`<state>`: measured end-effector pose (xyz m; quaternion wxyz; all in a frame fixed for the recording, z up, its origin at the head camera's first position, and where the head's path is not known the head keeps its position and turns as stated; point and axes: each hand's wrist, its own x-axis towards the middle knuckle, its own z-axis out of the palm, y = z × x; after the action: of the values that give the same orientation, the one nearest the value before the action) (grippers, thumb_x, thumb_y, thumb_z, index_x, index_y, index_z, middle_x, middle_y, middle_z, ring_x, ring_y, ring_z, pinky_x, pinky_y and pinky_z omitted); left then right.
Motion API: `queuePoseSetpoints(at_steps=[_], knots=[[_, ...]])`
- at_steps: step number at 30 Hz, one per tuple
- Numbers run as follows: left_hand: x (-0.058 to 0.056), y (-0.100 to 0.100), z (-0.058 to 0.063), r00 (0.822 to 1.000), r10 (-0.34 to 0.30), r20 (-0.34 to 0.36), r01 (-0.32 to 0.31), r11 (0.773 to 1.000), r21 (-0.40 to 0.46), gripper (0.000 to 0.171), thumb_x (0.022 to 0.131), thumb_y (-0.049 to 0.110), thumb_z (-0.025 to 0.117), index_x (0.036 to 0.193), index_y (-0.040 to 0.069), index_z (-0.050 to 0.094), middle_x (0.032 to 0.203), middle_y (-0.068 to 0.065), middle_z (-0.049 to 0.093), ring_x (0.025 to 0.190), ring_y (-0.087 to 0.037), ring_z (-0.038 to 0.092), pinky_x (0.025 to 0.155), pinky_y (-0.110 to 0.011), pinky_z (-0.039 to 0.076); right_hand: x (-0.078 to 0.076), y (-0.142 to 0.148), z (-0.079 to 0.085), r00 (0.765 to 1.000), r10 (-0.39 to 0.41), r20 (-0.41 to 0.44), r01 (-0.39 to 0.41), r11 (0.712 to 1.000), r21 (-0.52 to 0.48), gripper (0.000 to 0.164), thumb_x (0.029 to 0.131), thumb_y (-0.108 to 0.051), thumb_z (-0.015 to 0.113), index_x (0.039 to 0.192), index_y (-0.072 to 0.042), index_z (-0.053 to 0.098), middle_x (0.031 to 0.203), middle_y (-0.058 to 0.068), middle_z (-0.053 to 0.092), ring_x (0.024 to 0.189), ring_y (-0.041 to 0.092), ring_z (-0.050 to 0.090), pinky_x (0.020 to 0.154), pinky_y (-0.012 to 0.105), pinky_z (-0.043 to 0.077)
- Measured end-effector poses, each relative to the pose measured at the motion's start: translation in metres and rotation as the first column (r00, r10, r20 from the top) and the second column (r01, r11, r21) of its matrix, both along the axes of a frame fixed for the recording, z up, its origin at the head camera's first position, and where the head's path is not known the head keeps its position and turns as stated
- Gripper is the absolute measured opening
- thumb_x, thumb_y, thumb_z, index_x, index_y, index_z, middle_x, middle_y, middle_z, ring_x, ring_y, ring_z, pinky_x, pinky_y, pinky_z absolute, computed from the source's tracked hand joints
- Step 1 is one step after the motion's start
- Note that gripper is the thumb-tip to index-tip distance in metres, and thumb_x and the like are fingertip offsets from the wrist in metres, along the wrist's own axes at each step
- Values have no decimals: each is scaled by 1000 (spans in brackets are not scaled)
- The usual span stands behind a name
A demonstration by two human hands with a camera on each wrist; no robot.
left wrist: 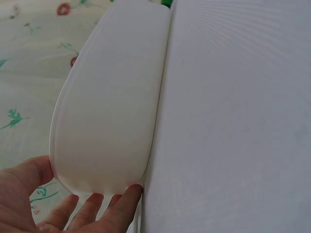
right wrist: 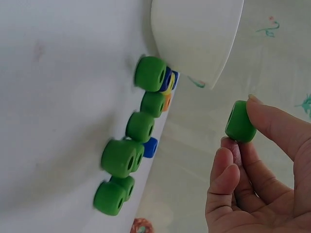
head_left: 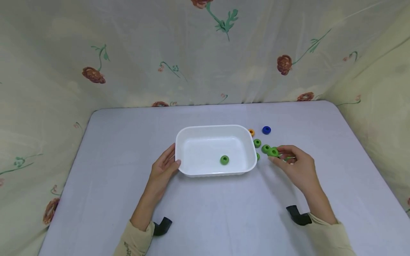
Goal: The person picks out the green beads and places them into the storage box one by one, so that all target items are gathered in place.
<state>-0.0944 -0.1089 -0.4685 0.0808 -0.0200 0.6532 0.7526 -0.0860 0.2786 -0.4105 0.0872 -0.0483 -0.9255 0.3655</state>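
Note:
My left hand (head_left: 162,171) holds the left end of a white plastic tray (head_left: 195,128). Its thumb lies on the rim and its fingertips are against the outer wall, as the left wrist view shows. Inside the tray, right of its middle, lies a green bead (head_left: 224,160) with a hole. With thumb and fingers my right hand (head_left: 296,167) pinches another green bead (right wrist: 240,121), raised above the table to the right of the tray. Below it on the table are several more green beads (right wrist: 119,158), some touching, in a loose row beside the tray.
A blue bead (head_left: 266,130) and an orange bead (head_left: 251,132) lie behind the green ones. A yellow bead (right wrist: 168,85) shows partly in the right wrist view. The white table (head_left: 205,217) ends at a floral curtain (head_left: 134,71) at the back and sides.

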Motion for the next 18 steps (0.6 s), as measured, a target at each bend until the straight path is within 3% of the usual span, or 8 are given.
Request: queuePoseSetpoints(at_steps=[10, 18], knots=[[-1, 0, 0, 1000, 6, 5, -6, 1000, -3, 62, 98, 7, 63, 155, 17, 40, 159, -6, 41, 145, -22, 46, 103, -13, 50, -9, -25, 3, 997, 68, 35, -68, 998, -2, 37, 85, -24, 81, 117, -7, 70, 103, 15, 73, 82, 17, 57, 61, 15, 46], [-1, 0, -1, 1000, 3, 8, -3, 1000, -14, 62, 98, 7, 63, 155, 18, 39, 160, -6, 40, 145, -22, 45, 102, -12, 50, -13, -41, 2, 991, 128, 46, -130, 991, 40, 36, 85, -22, 81, 116, -8, 70, 100, 13, 72, 76, 20, 51, 60, 20, 42]])
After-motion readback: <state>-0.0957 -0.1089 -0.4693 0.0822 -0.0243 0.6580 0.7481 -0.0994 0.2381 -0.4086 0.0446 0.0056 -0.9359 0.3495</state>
